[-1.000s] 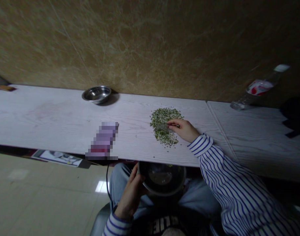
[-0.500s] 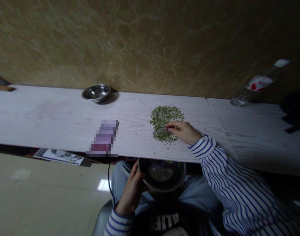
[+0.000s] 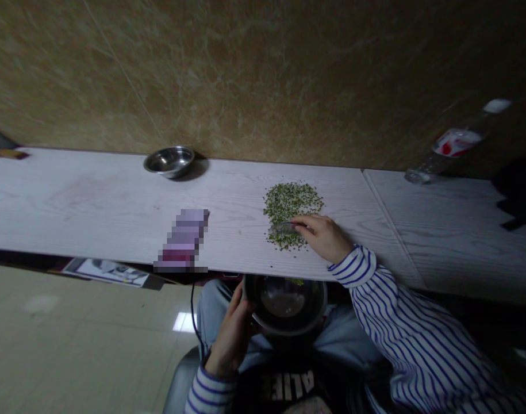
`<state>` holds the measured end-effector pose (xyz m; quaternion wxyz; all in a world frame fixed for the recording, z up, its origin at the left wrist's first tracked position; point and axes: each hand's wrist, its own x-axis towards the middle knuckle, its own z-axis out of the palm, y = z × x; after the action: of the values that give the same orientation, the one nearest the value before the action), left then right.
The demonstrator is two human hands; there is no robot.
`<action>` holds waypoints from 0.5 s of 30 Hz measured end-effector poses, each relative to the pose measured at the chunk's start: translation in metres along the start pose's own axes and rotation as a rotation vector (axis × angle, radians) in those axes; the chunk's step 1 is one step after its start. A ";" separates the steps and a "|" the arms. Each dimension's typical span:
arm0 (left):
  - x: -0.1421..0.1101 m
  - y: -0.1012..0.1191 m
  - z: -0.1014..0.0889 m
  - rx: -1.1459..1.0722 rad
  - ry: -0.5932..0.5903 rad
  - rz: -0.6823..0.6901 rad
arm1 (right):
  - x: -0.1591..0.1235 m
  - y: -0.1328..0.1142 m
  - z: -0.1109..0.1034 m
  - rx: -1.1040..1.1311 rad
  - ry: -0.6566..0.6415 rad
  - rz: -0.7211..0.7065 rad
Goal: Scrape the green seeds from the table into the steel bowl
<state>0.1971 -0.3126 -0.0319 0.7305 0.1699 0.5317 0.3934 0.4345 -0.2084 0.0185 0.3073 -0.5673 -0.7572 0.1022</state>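
Observation:
My left hand (image 3: 234, 330) is closed on the left rim of a dark metal bowl (image 3: 288, 330), just below the table's front edge. A few green grains show at the bowl's far side; the table edge hides part of its rim. On the tabletop lies a loose patch of small green bean-like grains (image 3: 292, 198). At the patch's near part my right hand (image 3: 325, 233) pinches a thin greyish, spoon-like piece (image 3: 283, 229). That piece lies over the grains, and its exact kind is hard to make out.
Against the wall at the back left stands a small steel bowl (image 3: 170, 163). A blurred-out purple phone-like object (image 3: 185, 237) lies by the front edge. To the right are a clear plastic bottle (image 3: 456, 142) and a black item (image 3: 519, 190). A cable (image 3: 192, 313) hangs down.
The view has shifted slightly. My right hand and the greyish piece stay over the near grains, with a little more bare tabletop showing just beyond them. My left hand still grips the bowl.

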 end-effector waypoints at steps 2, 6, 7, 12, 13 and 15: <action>0.000 -0.001 0.000 0.001 -0.002 0.001 | -0.004 -0.003 0.000 -0.004 0.008 -0.025; 0.001 -0.002 -0.001 0.010 0.000 -0.003 | -0.012 -0.007 0.001 -0.021 0.012 -0.066; 0.001 -0.002 -0.001 0.015 0.002 -0.004 | -0.014 -0.007 0.001 -0.027 0.014 -0.069; -0.001 -0.002 0.001 0.016 -0.010 -0.002 | -0.024 -0.010 0.001 -0.044 0.002 -0.076; -0.002 -0.001 0.001 0.014 -0.011 -0.001 | -0.026 -0.011 0.001 -0.043 -0.002 -0.079; -0.002 -0.001 0.002 0.013 -0.006 -0.006 | -0.031 -0.012 0.001 -0.034 0.007 -0.087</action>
<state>0.1988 -0.3144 -0.0304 0.7321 0.1742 0.5325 0.3874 0.4294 -0.2405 0.0132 0.3045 -0.5391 -0.7818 0.0740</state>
